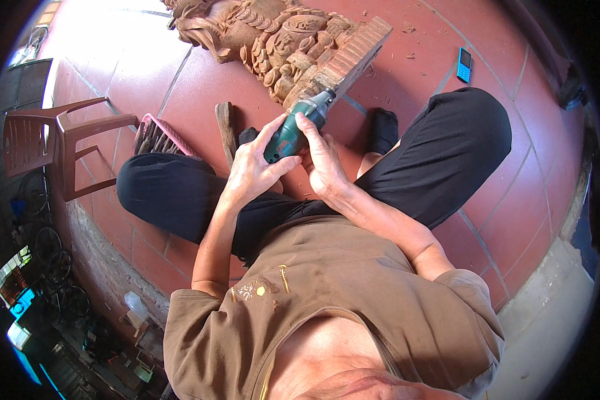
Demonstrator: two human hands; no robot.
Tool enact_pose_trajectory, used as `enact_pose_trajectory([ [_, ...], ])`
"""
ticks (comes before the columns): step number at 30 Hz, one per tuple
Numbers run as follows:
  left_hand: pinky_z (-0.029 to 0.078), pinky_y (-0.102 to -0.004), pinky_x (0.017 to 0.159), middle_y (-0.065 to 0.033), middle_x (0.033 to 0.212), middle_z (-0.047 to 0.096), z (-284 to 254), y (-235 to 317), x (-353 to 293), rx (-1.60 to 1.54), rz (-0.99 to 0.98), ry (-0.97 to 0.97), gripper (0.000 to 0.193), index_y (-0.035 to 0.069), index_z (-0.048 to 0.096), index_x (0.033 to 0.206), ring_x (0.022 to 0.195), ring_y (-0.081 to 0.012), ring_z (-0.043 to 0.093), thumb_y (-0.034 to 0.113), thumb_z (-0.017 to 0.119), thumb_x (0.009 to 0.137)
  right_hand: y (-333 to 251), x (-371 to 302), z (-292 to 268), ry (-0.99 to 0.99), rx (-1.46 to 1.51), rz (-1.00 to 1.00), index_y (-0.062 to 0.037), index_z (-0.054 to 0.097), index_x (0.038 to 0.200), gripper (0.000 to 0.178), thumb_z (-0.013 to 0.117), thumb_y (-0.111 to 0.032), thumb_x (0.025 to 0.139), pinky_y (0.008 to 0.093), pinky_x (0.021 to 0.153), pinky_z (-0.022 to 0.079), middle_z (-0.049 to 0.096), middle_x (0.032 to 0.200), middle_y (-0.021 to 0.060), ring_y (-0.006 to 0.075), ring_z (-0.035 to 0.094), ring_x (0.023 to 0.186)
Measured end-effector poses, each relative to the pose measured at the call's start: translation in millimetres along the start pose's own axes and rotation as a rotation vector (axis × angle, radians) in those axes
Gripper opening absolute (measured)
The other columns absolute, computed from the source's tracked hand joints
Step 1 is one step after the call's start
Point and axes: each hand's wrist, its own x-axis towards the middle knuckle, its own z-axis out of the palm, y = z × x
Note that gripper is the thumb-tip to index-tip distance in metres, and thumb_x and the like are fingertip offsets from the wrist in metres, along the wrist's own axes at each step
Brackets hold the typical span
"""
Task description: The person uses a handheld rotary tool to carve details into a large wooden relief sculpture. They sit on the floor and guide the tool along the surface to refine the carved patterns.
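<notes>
Between my two hands is a green power tool with a grey metal nose, which looks like a die grinder [292, 137]. Fingers of my left hand [255, 165] are closed round its left side. My right hand [325, 160] grips it from the right, thumb laid along the top of the body. The nose points away from me at the ridged base [347, 63] of a carved wooden sculpture [283, 40] lying on its side. The tip is too small to make out, so I cannot tell whether it touches the wood.
A wooden stick [226, 130] lies by my left foot. Further left are a pink basket [170, 135] of dark slender tools and a brown plastic chair [67, 143]. A blue phone [465, 65] lies on the red tiles [420, 40] at far right, with wood chips scattered near the sculpture.
</notes>
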Motion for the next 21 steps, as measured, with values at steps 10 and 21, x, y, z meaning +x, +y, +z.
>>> enact_pose_trajectory([
  [10, 0.051, -0.0368, 0.083, -0.0220, 0.098, 0.068, 2, -1, 0, 0.007, 0.014, 0.021, 0.072, 0.003, 0.047, 0.136, 0.091, -0.0310, 0.069, 0.028, 0.077, 0.076, 1, 2, -1, -0.018, 0.009, -0.034, -0.0010, 0.060, 0.107, 0.050, 0.074, -0.042, 0.083, 0.0281, 0.080, 0.046, 0.060, 0.097, 0.0026, 0.0100, 0.055, 0.090],
  [21, 0.050, -0.0368, 0.082, -0.0222, 0.098, 0.068, 4, 0, -4, -0.004, -0.017, 0.023, 0.073, 0.004, 0.046, 0.137, 0.089, -0.0307, 0.068, 0.027, 0.077, 0.075, -6, -6, 4, 0.008, 0.031, 0.036, -0.0049, 0.060, 0.103, 0.044, 0.076, -0.039, 0.081, 0.0271, 0.068, 0.050, 0.061, 0.092, 0.0015, 0.0099, 0.059, 0.079],
])
